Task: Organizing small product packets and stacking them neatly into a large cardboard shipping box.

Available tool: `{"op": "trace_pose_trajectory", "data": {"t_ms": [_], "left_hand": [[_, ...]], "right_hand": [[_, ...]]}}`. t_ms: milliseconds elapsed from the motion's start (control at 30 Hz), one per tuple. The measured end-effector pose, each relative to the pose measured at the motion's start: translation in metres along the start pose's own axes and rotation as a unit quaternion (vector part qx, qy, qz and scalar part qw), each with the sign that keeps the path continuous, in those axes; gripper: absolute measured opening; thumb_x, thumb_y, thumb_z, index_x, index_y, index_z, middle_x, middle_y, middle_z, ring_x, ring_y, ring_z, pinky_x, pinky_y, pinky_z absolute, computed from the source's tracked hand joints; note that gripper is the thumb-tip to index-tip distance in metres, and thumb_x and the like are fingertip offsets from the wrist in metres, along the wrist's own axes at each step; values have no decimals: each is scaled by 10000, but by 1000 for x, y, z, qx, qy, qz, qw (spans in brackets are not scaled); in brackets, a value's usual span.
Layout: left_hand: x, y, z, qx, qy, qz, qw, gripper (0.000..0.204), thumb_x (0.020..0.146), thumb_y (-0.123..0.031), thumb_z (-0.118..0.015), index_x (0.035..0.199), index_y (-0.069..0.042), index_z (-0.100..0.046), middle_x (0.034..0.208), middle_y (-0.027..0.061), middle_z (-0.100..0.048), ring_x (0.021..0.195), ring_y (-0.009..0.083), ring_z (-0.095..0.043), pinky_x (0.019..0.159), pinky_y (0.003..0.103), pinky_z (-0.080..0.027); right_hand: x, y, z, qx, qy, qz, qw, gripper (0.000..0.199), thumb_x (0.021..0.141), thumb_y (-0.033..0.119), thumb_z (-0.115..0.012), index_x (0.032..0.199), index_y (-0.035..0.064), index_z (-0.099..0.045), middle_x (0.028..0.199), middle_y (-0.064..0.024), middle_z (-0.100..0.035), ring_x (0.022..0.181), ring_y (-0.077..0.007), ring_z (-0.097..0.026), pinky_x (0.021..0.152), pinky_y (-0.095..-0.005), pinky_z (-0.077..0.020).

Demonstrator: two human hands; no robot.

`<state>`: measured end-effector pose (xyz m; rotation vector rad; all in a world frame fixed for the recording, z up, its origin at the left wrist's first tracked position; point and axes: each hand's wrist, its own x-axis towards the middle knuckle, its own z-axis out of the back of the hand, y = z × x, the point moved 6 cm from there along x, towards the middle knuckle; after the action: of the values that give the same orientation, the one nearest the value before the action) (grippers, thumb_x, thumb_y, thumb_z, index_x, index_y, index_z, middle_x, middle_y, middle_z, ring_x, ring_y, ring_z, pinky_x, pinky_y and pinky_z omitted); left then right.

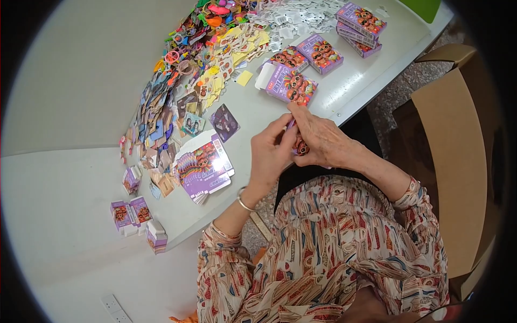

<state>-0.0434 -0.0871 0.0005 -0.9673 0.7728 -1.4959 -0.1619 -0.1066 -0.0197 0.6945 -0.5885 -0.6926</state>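
Both hands meet over the table's near edge around a small purple carton [301, 146] printed with red-brown cartoon figures. My left hand [267, 155], with a bangle at the wrist, pinches its left side. From the right, my right hand [327, 141] curls over the top and hides most of it. Just beyond the fingers lies a purple carton [295, 86] with a white flap sticking out, beside two closed purple cartons [321, 52]. A fanned stack of flat, unfolded purple cartons [202, 167] rests left of my left hand.
Piles cover the far white table [344, 99]: colourful plastic trinkets [186, 51], yellow cards [245, 43], silvery packets [296, 19] and picture cards [153, 116]. Stacked purple cartons [362, 27] stand far right; several small ones [132, 212] sit left. A big open cardboard box [452, 172] is on my right.
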Motion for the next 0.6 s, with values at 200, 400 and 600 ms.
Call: {"op": "trace_pose_trajectory", "data": {"t_ms": [200,400,600], "left_hand": [[17,19,7,-198,76,161,964,230,912,-84,-621,1133,-23,-643,881,17,-676,725,34,-577,611,199,-468],[18,15,7,-53,105,111,987,230,923,-53,-574,1138,7,-630,873,14,-675,724,23,-561,616,193,-461],[10,11,5,1,48,34,998,244,887,-47,-565,1110,19,-638,781,48,-670,674,42,-550,612,227,-474]], "right_hand": [[2,1,4,-10,-18,29,999,993,601,162,-784,1364,-61,-190,1206,-299,-484,1079,-424,-544,888,-424,-488],[3,2,2,-1,13,-2,1000,1000,606,158,-782,1363,-85,-176,1180,-294,-501,1109,-422,-530,903,-418,-486],[2,-2,-3,-25,12,5,1000,1003,622,181,-792,1361,-109,-179,1250,-322,-451,1146,-423,-509,943,-413,-472]]}}
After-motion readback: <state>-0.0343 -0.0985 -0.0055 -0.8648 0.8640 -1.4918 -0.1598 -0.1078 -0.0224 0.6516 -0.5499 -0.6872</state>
